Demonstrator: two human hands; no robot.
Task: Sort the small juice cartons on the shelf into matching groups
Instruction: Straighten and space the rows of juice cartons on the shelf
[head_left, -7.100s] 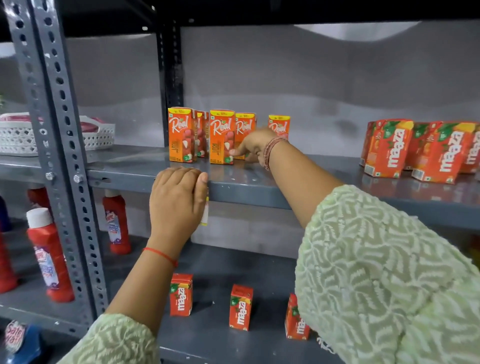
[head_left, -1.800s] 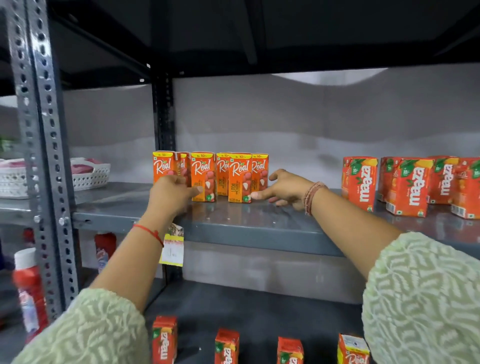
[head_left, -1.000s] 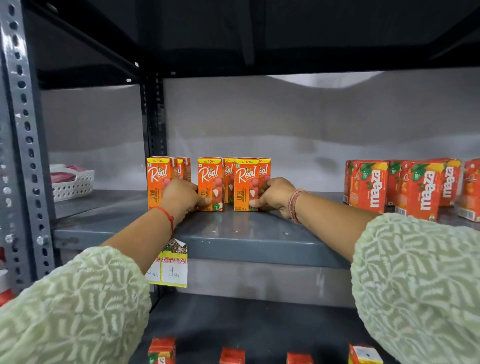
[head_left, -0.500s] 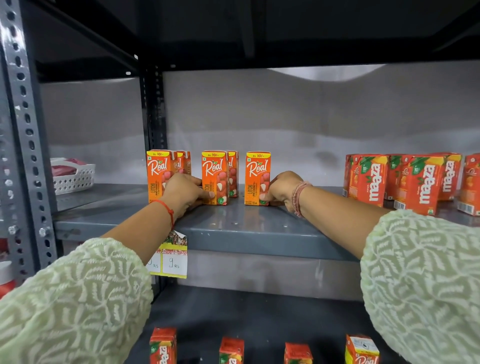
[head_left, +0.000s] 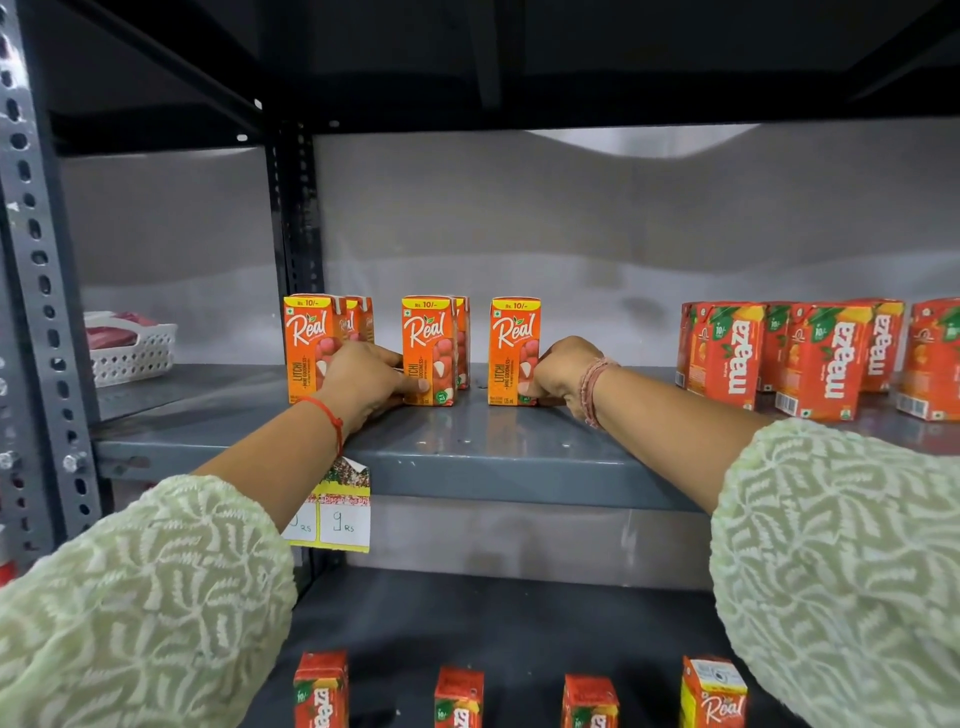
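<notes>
Orange Real litchi cartons stand on the grey shelf (head_left: 493, 447) in three spots: a left one (head_left: 306, 332), a middle one (head_left: 426, 332) and a right one (head_left: 511, 338), with more cartons behind the left and middle ones. My left hand (head_left: 363, 384) sits low between the left and middle cartons, thumb pressed on the middle carton's front. My right hand (head_left: 561, 374) grips the right carton's lower right side. A group of red Maaza cartons (head_left: 727, 358) stands at the shelf's right.
On the lower shelf stand three Maaza cartons (head_left: 319, 691) and one Real carton (head_left: 714, 696). A white basket (head_left: 132, 348) sits on the neighbouring shelf at left, past the perforated post (head_left: 36, 291). A price tag (head_left: 337, 514) hangs from the shelf edge.
The right Real carton has slid right, away from the middle pair, opening a gap. My left hand stays low between the left and middle cartons.
</notes>
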